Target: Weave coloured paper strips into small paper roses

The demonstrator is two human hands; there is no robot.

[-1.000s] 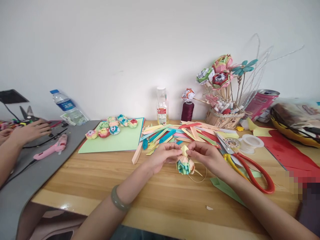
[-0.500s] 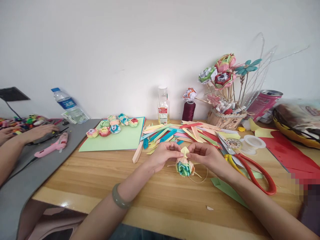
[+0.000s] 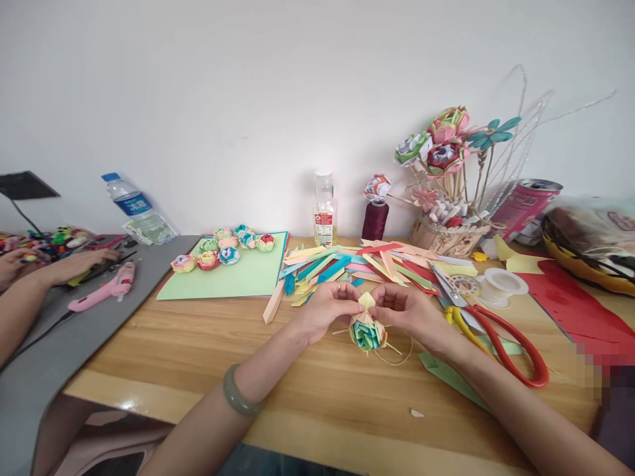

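Note:
Between both hands is a folded paper flower (image 3: 367, 335) with green and blue petals inside and peach ones around them. A pale yellow folded piece (image 3: 366, 302) stands at its top. My left hand (image 3: 331, 305) pinches the yellow piece from the left, a ring on one finger. From the right, my right hand (image 3: 401, 306) pinches the same piece, fingers curled. A thin cord (image 3: 397, 362) loops out beside the flower. Just behind the hands lies a pile of coloured paper strips (image 3: 342, 264).
Scissors with red handles (image 3: 516, 350) and white spools (image 3: 501, 284) lie at right. Several paper flowers rest on green paper (image 3: 213, 285). A clear bottle (image 3: 324, 211) and flower basket (image 3: 446, 235) stand behind. At left, another person's hands are near a pink glue gun (image 3: 106, 291).
The flower has tilted slightly between my fingers, while my hands stay nearly in place. At left, the other person's hands have shifted a little.

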